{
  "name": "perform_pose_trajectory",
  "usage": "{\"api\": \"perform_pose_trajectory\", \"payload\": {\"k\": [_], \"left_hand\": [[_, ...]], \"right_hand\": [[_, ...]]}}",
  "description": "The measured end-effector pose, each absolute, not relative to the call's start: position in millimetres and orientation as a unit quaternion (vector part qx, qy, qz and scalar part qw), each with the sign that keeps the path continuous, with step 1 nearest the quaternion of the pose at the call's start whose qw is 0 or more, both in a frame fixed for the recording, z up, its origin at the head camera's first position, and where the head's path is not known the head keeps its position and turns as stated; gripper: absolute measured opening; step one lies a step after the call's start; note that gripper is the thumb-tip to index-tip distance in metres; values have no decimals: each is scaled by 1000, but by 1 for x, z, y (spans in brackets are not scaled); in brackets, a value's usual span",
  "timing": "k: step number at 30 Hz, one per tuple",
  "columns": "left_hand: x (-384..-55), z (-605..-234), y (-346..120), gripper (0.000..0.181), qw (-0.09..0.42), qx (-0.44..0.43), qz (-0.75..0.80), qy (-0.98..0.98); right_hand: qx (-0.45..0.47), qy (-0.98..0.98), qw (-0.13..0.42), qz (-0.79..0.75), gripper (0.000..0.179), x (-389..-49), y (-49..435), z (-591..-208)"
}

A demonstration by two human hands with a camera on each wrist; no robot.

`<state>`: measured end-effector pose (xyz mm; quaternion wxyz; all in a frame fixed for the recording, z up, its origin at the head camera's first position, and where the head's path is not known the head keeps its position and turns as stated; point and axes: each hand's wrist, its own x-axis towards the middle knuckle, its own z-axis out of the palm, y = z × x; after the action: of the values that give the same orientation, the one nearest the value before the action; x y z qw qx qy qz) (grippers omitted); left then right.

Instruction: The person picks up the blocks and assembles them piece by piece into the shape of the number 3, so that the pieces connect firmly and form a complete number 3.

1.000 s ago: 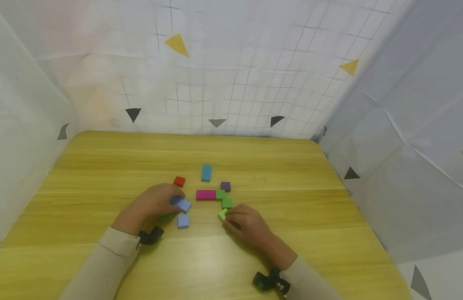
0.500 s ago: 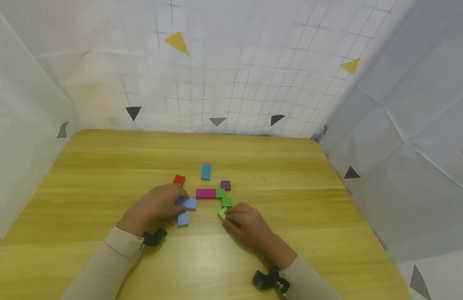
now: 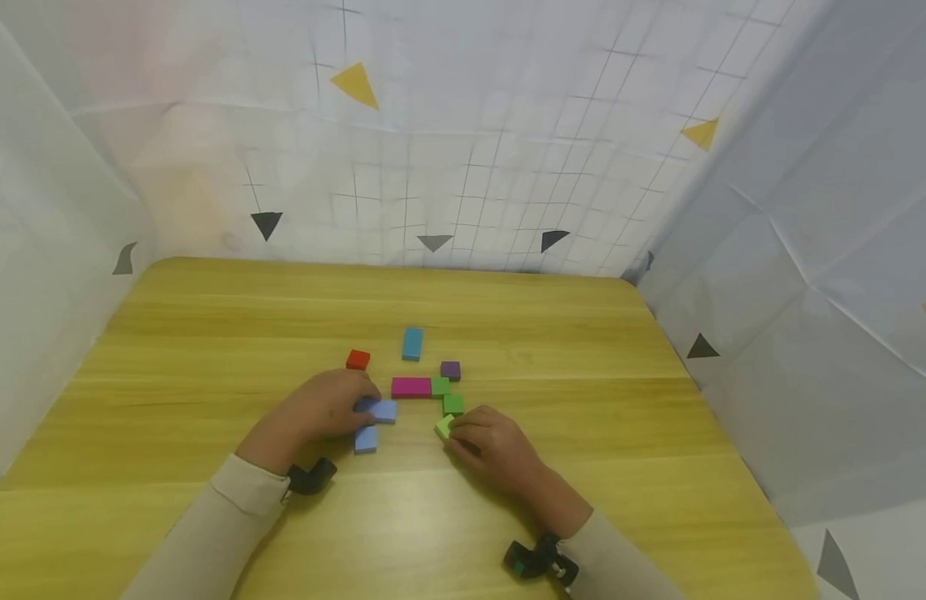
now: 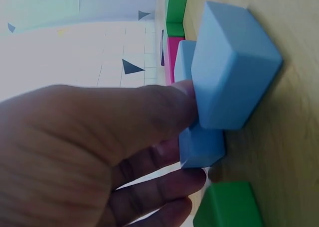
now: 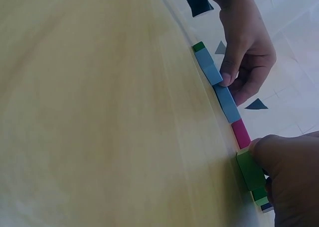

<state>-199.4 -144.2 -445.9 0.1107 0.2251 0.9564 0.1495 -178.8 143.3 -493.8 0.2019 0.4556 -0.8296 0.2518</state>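
My left hand (image 3: 316, 410) pinches a long light-blue block (image 3: 385, 411) between thumb and fingers, flat near the table's middle. Just in front of it lies a square light-blue block (image 3: 366, 440), large and close in the left wrist view (image 4: 234, 70). A green block (image 4: 230, 206) beside the left fingertips is hidden under that hand in the head view. My right hand (image 3: 500, 450) pinches a lime-green block (image 3: 443, 427), set askew and partly covered by the fingers. Right behind it sits a green block (image 3: 452, 405).
A magenta block (image 3: 411, 388) abuts another green block (image 3: 440, 387) behind the hands. Beyond them lie a purple block (image 3: 451, 371), a blue block (image 3: 412, 343) and a red block (image 3: 358, 360). White sheets hang around the wooden table (image 3: 583, 350).
My left hand has slid right and turned the long light-blue block from slanted to crosswise, close behind the square one. My right hand has stayed in place on the lime-green block.
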Motion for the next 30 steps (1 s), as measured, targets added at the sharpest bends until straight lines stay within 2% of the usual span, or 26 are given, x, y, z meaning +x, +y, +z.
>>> {"api": "perform_pose_trajectory", "payload": {"k": [18,30], "left_hand": [[-195,-435,-129,26,77,254,133,955],[-190,-444,-122,24,80,250,117,958]], "right_hand": [[469,-815,224,258,13,-186,140,-490],[454,-830,204,251,12,-180,142,-494]]}}
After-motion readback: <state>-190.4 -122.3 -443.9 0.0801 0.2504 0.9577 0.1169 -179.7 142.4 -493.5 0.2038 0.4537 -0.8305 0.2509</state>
